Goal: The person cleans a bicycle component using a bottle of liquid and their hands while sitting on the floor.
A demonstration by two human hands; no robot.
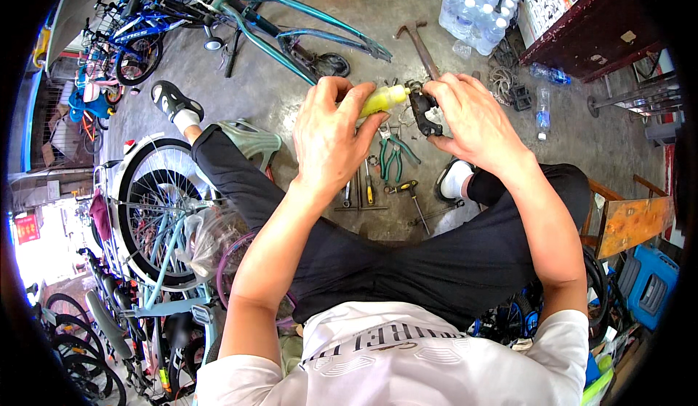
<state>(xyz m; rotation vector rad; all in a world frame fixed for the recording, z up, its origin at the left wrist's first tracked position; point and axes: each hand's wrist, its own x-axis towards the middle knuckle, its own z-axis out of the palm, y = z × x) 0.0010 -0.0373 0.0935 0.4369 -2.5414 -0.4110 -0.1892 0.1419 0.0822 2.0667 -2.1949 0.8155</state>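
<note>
My left hand (327, 137) is closed round a small yellow squeeze bottle (383, 101). The bottle lies almost level, and its narrow tip points right, at or very close to a black metal bicycle part (422, 108). My right hand (476, 119) grips that part from its right side, fingers over the top and thumb below. The part's exact kind is hard to make out, since the fingers cover some of it. Below the hands, on the floor between my feet, lie green-handled pliers (393, 151), a yellow-handled screwdriver (369, 188) and a yellow-and-black-handled tool (411, 195).
A hammer (419, 48) lies beyond my right hand. Ahead is a teal bicycle frame (273, 31); a low green stool (254, 143) and an upturned wheel (163, 210) stand left. Packed water bottles (476, 17), a wooden chair (634, 226) and a blue case (649, 284) are right.
</note>
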